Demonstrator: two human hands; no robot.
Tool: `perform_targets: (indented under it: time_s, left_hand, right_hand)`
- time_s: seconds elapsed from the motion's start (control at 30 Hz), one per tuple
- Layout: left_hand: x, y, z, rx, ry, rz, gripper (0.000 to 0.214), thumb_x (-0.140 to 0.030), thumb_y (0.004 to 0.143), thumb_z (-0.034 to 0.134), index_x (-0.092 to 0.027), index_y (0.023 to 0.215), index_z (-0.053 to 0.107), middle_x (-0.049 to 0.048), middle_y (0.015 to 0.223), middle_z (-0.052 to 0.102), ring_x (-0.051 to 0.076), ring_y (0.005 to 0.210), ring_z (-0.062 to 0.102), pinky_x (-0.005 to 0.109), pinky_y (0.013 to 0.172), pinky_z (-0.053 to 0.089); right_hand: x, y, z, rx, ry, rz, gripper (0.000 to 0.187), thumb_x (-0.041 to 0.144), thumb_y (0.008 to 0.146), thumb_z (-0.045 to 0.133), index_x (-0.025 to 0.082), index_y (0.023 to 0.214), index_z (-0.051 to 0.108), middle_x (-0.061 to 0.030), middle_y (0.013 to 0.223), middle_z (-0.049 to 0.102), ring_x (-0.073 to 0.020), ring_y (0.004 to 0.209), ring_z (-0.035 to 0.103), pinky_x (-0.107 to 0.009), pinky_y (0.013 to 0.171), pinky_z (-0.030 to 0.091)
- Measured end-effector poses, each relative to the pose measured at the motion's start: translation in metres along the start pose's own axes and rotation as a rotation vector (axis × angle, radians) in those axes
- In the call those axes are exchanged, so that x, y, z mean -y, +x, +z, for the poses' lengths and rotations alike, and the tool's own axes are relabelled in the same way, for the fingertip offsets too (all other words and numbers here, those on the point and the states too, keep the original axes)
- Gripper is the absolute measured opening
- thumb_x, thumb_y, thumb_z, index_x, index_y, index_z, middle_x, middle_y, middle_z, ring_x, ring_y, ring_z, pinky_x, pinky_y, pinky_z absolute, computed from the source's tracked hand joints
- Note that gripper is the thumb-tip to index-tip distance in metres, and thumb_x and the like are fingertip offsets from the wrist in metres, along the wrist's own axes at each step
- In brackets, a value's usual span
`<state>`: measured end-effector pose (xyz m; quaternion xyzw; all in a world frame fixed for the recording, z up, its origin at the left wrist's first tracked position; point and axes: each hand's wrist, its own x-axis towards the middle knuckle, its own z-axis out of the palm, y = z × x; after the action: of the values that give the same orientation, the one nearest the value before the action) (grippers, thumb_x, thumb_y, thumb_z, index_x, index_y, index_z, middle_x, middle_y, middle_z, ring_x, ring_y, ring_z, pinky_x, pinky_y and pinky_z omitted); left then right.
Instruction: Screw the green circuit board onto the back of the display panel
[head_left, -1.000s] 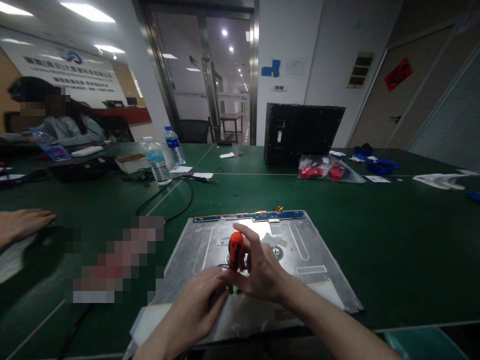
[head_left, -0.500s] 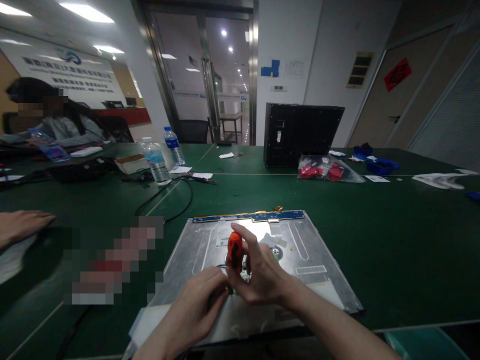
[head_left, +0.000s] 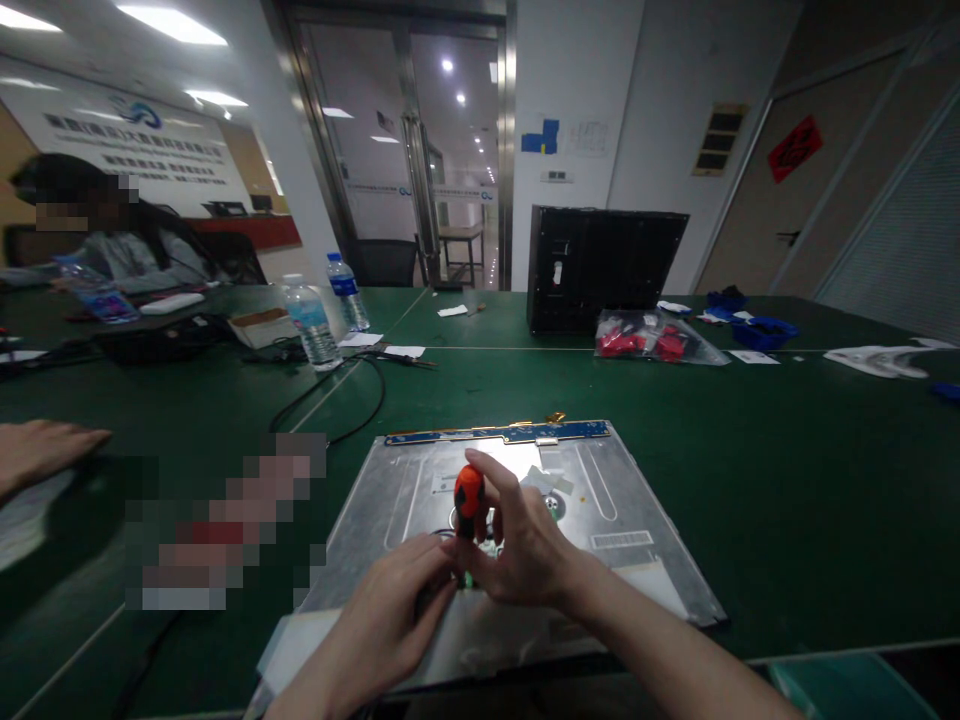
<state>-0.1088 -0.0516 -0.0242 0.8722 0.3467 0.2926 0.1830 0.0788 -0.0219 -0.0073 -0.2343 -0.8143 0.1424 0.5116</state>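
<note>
A silver metal display panel [head_left: 637, 500] lies back-up on the green table, a blue circuit strip [head_left: 499, 433] along its far edge. My right hand [head_left: 525, 545] is closed round an orange-and-black screwdriver [head_left: 469, 497], held upright over the panel's middle. My left hand [head_left: 394, 615] rests on the panel just left of it, fingertips pinched at the screwdriver's lower end, which the fingers hide.
A black monitor casing [head_left: 604, 268] stands at the back, a bag of red parts [head_left: 651, 340] before it. Two water bottles [head_left: 313, 322] and black cables [head_left: 352, 400] lie to the left. Another person's hand [head_left: 41, 448] rests at the left edge; a person sits far left.
The screwdriver handle has turned and shifted slightly in my right hand's fingers. Both hands stay in the same place on the panel.
</note>
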Motion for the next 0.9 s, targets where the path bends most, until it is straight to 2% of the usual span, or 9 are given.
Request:
perform_targets:
  time_s: [0.27, 0.47, 0.57, 0.7, 0.8, 0.9]
  left_hand:
    - [-0.001, 0.001, -0.002, 0.039, 0.014, -0.053, 0.017, -0.013, 0.089, 0.042, -0.020, 0.089, 0.057, 0.0046, 0.085, 0.066, 0.019, 0.076, 0.063, 0.027, 0.066, 0.048]
    - [-0.001, -0.001, -0.003, 0.053, 0.041, -0.083, 0.016, -0.016, 0.090, 0.042, -0.020, 0.088, 0.057, 0.0038, 0.082, 0.065, 0.019, 0.073, 0.062, 0.028, 0.065, 0.047]
    - [-0.001, 0.000, -0.003, 0.048, 0.045, -0.106, 0.016, -0.018, 0.092, 0.042, -0.020, 0.089, 0.058, 0.0029, 0.079, 0.064, 0.018, 0.069, 0.061, 0.027, 0.062, 0.046]
    - [-0.003, 0.003, -0.005, 0.004, 0.034, -0.158, 0.016, -0.021, 0.093, 0.044, -0.020, 0.091, 0.060, 0.0015, 0.076, 0.065, 0.017, 0.066, 0.062, 0.025, 0.058, 0.046]
    - [-0.004, 0.004, -0.009, -0.044, 0.029, -0.204, 0.017, -0.023, 0.092, 0.045, -0.021, 0.090, 0.062, 0.0010, 0.075, 0.067, 0.017, 0.064, 0.063, 0.025, 0.057, 0.048]
    - [-0.002, 0.005, -0.016, -0.102, 0.039, -0.238, 0.017, -0.026, 0.091, 0.047, -0.022, 0.092, 0.064, 0.0018, 0.078, 0.069, 0.018, 0.069, 0.066, 0.024, 0.059, 0.050]
  right_hand:
    - [0.000, 0.001, -0.002, -0.033, 0.040, 0.005, 0.072, 0.029, 0.091, 0.054, 0.023, 0.149, 0.012, -0.0002, 0.080, 0.061, -0.0113, 0.052, 0.052, -0.021, 0.043, 0.041]
    - [-0.003, 0.009, -0.014, -0.158, 0.028, 0.041, 0.074, 0.028, 0.089, 0.059, 0.026, 0.148, 0.013, 0.0012, 0.080, 0.061, -0.0110, 0.054, 0.056, -0.020, 0.043, 0.042]
    - [-0.008, 0.015, -0.034, -0.259, 0.066, 0.181, 0.076, 0.028, 0.086, 0.062, 0.027, 0.146, 0.015, 0.0020, 0.079, 0.062, -0.0111, 0.055, 0.056, -0.020, 0.043, 0.042]
    - [-0.020, 0.021, -0.072, -0.380, 0.194, 0.485, 0.079, 0.032, 0.080, 0.069, 0.023, 0.143, 0.022, 0.0014, 0.078, 0.064, -0.0112, 0.056, 0.057, -0.020, 0.045, 0.044]
    - [-0.038, 0.017, -0.101, -0.392, 0.291, 0.627, 0.075, 0.037, 0.079, 0.068, 0.021, 0.140, 0.027, 0.0042, 0.069, 0.062, -0.0111, 0.050, 0.055, -0.020, 0.042, 0.043]
    - [-0.063, 0.006, -0.121, -0.390, 0.322, 0.833, 0.070, 0.043, 0.071, 0.072, 0.020, 0.129, 0.040, 0.0077, 0.059, 0.057, -0.0094, 0.041, 0.049, -0.019, 0.038, 0.038]
